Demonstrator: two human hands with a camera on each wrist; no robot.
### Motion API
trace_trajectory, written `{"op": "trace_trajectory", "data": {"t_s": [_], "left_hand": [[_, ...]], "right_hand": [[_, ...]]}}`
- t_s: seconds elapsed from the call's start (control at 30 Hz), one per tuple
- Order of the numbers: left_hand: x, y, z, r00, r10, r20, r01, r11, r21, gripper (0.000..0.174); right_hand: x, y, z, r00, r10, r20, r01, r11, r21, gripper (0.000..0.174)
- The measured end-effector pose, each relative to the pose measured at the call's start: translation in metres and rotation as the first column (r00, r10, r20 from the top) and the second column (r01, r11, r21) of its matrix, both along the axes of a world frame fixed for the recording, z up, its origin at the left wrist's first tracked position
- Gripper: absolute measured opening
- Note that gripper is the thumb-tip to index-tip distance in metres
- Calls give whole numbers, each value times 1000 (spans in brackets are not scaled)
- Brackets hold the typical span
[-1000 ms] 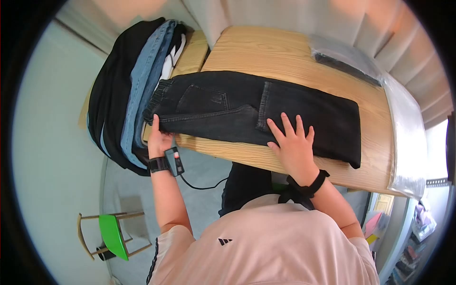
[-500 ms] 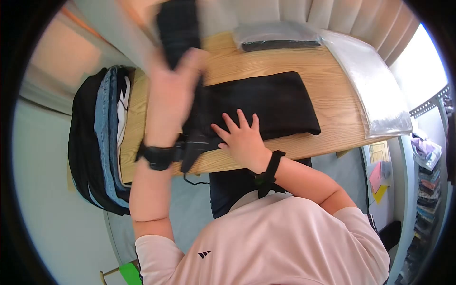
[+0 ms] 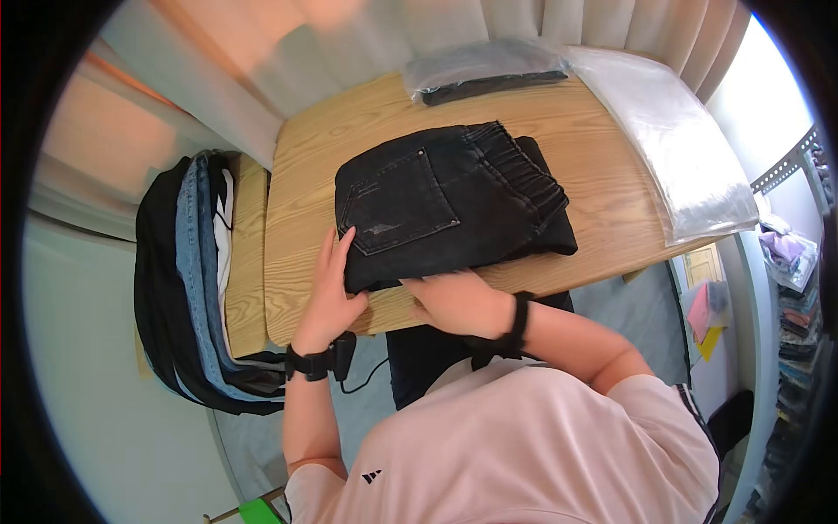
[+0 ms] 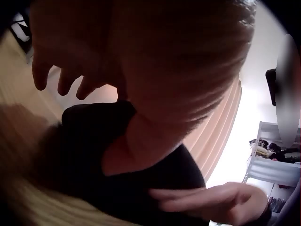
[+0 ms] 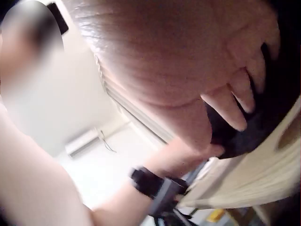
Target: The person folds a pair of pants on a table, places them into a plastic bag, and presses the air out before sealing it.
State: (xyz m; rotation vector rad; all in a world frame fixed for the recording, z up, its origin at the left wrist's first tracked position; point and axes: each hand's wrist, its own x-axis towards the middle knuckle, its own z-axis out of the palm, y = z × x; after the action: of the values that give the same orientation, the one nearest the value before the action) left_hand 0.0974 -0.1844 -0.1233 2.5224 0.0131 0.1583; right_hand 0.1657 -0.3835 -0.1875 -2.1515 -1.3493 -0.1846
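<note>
One waistband (image 3: 524,170), now folded rightward

Head view down onto both hands (image 3: 328,301) (image 3: 463,303)

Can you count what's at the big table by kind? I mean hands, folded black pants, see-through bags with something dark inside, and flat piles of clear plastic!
Hands: 2, the left hand and the right hand
Folded black pants: 1
See-through bag with something dark inside: 1
Flat pile of clear plastic: 1
Total: 5
</note>
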Motion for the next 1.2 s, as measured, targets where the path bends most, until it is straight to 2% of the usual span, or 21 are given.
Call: {"op": "trace_trajectory", "data": {"t_s": [0.07,0.1,0.13,0.2,0.23,0.27,0.3,0.37,0.4,0.43,0.5,0.6,0.73,0.8,0.83,0.9,0.97,1.03,1.07,1.13,1.2], "left_hand": [[-4,3,-18,996,75,45,-72,996,-60,81],[-7,2,-25,986,150,79,-140,982,-124,81],[-11,-7,-26,985,158,71,-147,979,-137,81],[-16,-31,-23,875,308,374,-316,948,-40,69],[-23,-35,-31,874,319,367,-324,945,-49,69],[-32,-37,-42,845,190,500,-225,974,9,57],[-36,-40,-48,786,52,616,-131,988,84,46],[-28,-58,-38,849,-161,504,145,987,70,15],[-24,-61,-41,858,-248,449,240,968,76,15],[-22,-63,-44,858,-332,391,331,941,74,16],[-19,-72,-46,859,-329,392,333,941,58,18],[-17,-72,-46,855,-353,379,359,932,59,22],[-22,-69,-49,869,-347,352,353,934,49,24],[-23,-70,-47,870,-355,343,350,933,79,25],[-22,-70,-46,873,-353,335,338,935,105,26],[-18,-71,-45,861,-381,336,346,924,161,28],[-14,-70,-41,850,-407,335,348,911,223,30],[-8,-70,-33,927,-220,302,117,939,324,37],[-6,-68,-36,925,-226,305,120,936,331,37],[0,-71,-45,980,-18,198,-70,902,426,50],[5,-73,-48,982,-8,191,-84,879,469,53]], "right_hand": [[8,-38,43,933,235,-273,-259,964,-56,30],[12,-60,64,841,194,-505,-167,981,99,19],[21,-76,72,824,99,-558,42,972,233,11],[49,-97,86,898,-233,-373,366,866,341,17],[65,-106,79,843,-402,-358,517,789,331,29],[83,-113,68,818,-489,-302,567,773,284,44],[92,-114,65,821,-486,-300,562,778,279,44],[109,-116,61,562,-256,-787,464,885,43,60],[137,-123,36,577,-288,-764,429,903,-16,71],[137,-116,52,538,-300,-788,421,905,-58,60],[145,-107,77,484,-369,-794,311,920,-238,59],[150,-95,76,585,-409,-700,265,913,-312,56],[170,-92,68,568,-444,-693,209,892,-401,60],[170,-94,77,369,-371,-852,153,929,-338,51],[173,-94,81,372,-371,-851,162,928,-334,51],[178,-93,93,158,-226,-961,123,970,-208,42],[176,-90,113,194,-101,-976,101,991,-83,37],[167,-84,150,330,-14,-944,81,997,14,40],[168,-82,160,338,9,-941,75,997,37,41],[166,-82,171,404,10,-915,91,995,51,39],[164,-83,178,447,12,-894,103,993,65,36]]}}
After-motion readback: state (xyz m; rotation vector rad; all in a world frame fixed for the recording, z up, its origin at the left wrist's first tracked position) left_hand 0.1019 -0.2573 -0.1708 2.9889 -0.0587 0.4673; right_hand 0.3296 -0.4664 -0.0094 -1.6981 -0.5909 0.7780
